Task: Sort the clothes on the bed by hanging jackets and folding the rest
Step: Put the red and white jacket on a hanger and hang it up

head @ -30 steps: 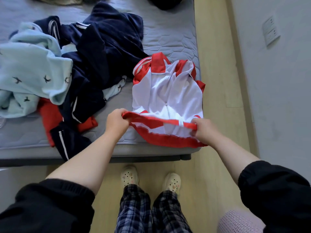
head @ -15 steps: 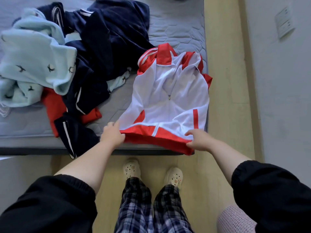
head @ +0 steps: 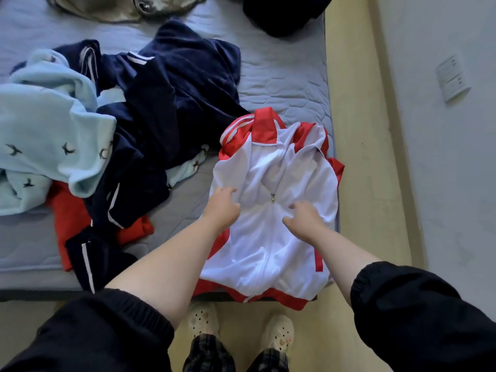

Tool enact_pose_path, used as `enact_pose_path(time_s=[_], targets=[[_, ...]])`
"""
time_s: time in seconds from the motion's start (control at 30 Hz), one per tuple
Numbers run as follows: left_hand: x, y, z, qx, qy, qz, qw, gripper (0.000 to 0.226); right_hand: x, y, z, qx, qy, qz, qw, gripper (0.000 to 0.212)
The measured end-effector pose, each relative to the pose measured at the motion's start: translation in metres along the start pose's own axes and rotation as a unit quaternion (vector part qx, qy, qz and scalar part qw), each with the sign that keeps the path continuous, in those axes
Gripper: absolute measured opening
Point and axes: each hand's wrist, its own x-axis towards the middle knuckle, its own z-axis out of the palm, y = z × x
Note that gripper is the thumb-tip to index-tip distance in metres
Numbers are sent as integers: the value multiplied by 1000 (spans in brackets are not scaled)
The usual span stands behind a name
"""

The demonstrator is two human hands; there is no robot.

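At near right corner of bed (head: 281,76), red-and-white track jacket (head: 268,251) lay front up, collar away, hem over the mattress edge. Left grip (head: 222,208) rested on the white chest left of the zip, fingers curled; whether it pinched cloth, could not tell. Right grip (head: 306,218) lay right of the zip, fingers loosely bent, spread, enclosing nothing. Navy garments (head: 174,103), light-blue fleece (head: 48,124) and red garment (head: 67,210) heaped to the left.

hands: left hand (head: 222,204) and right hand (head: 303,218) let go of the red hem (head: 281,299) and now rest higher up on the jacket (head: 257,251), on its white front | zipper pull (head: 273,197): now between the two sets of fingertips | hem: no longer lifted, lies flat, well behind the fingers on the wrist side
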Motion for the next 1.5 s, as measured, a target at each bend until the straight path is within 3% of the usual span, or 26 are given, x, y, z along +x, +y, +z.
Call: enact_pose_path(time_s=[0.2,0.3,0.37,0.43,0.57,0.67,0.77,0.8,0.83,0.9,0.97,1.0,1.07,1.13,1.2,1.27,1.33,1.4,1.43,1.5], targets=[[94,-1,10,-78,87,-35,993,71,95,-12,-5,113,43,-13,993,79],[129,-16,18,-171,84,-51,980,84,127,-5,16,134,-9,-27,991,91],[140,-23,23,-254,68,-35,964,89,137,6,36,81,-49,-35,995,92],[139,-26,30,-250,53,-3,967,80,138,16,53,7,-71,-37,997,86],[121,-37,48,-222,13,-17,975,23,123,22,62,-114,-92,-18,989,56],[109,-59,43,-138,-102,-80,982,19,109,13,47,-174,-174,-35,969,40],[102,-84,22,-135,-203,-218,945,26,96,6,24,-176,-261,-39,949,28],[101,-90,15,-141,-200,-247,938,37,92,4,19,-173,-226,-42,958,29],[101,-95,8,-110,-169,-249,947,48,88,4,16,-182,-138,-59,972,34],[103,-99,-2,-46,-55,-222,972,58,85,3,13,-174,107,-111,972,33],[104,-92,-5,-180,-16,-210,961,39,92,4,6,-100,262,-125,952,12],[104,-87,-5,-274,-31,-222,935,29,99,5,2,-73,272,-99,954,20],[104,-80,-4,-375,-87,-236,892,41,107,4,-3,-41,210,-28,976,52],[100,-69,-2,-392,-142,-214,884,35,107,-2,2,-32,197,-27,980,68],[92,-54,-4,-328,-173,-153,916,11,99,-16,12,-54,219,-100,969,75],[84,-42,-7,-200,-152,-59,966,6,92,-33,23,-25,186,-153,970,87],[76,-31,-12,-103,-144,18,984,21,87,-50,27,162,85,-126,975,92],[66,-22,-24,-50,-156,61,985,27,87,-60,24,375,-6,-32,926,90],[62,-19,-31,-37,-167,75,982,27,88,-63,21,416,-41,1,908,89],[54,-16,-42,-22,-175,99,979,25,89,-66,17,401,-86,7,912,87]])
